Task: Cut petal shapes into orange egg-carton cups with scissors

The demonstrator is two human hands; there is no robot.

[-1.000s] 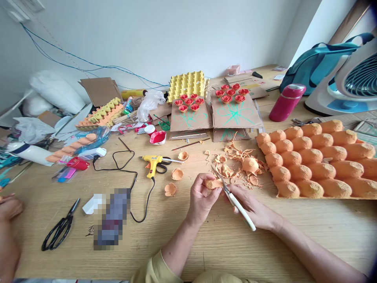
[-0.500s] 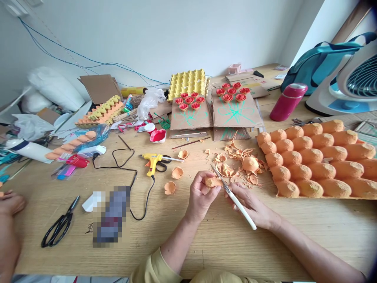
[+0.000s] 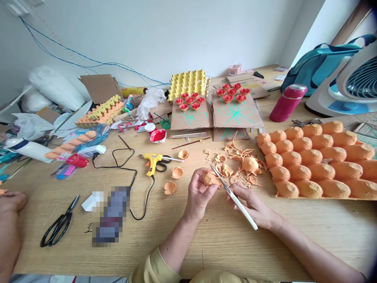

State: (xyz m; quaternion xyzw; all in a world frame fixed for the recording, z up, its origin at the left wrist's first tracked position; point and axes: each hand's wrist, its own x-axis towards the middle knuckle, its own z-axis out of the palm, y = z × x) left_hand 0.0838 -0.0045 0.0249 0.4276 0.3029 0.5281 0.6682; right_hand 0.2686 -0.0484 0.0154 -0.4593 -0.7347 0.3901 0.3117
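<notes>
My left hand pinches an orange egg-carton cup between thumb and fingers. In my right hand are white-handled scissors, their blades pointing up and left against the cup's right side. Whether the blades are parted is hard to tell. Orange scraps lie just beyond both hands, with an uncut-looking cup among them. Left of my left hand sit three petal-edged orange cups, one of them nearest to me.
A large orange egg tray lies at right. Left are a yellow glue gun with its cord, and black scissors. Cardboard with red flowers stands behind. Another person's hand rests at the left edge.
My left hand has turned the orange cup slightly and shifted a little left. The scissors have barely moved.
</notes>
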